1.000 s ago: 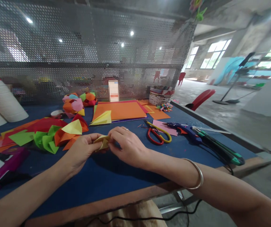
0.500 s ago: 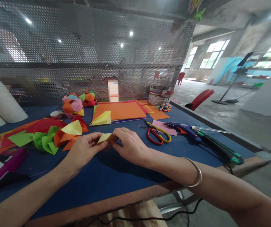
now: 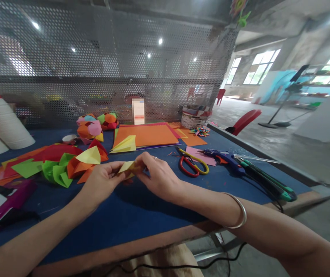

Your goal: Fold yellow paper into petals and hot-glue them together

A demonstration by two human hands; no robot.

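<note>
A small folded piece of yellow paper (image 3: 127, 166) is pinched between both hands just above the blue table. My left hand (image 3: 99, 182) grips its left end between thumb and fingers. At its right end, my right hand (image 3: 158, 176) has its fingers closed on the paper and hides part of it. Folded green (image 3: 57, 171) and orange paper pieces (image 3: 80, 169) lie left of my left hand, with a pale yellow folded piece (image 3: 89, 155) on top. Another yellow folded paper (image 3: 125, 144) rests behind the hands, against the stack of orange sheets (image 3: 147, 134).
Scissors (image 3: 192, 163) with red and yellow handles lie right of my hands. Beyond them are a blue glue gun (image 3: 227, 158) and a green-black cutter (image 3: 269, 181). Paper cup stacks (image 3: 7, 119) and a purple tool (image 3: 12, 206) stand left. A woven basket (image 3: 196, 116) sits at the back.
The yellow paper has turned slightly in my fingers, and a lower flap now shows beneath it. My right hand's knuckles have lifted a little.
</note>
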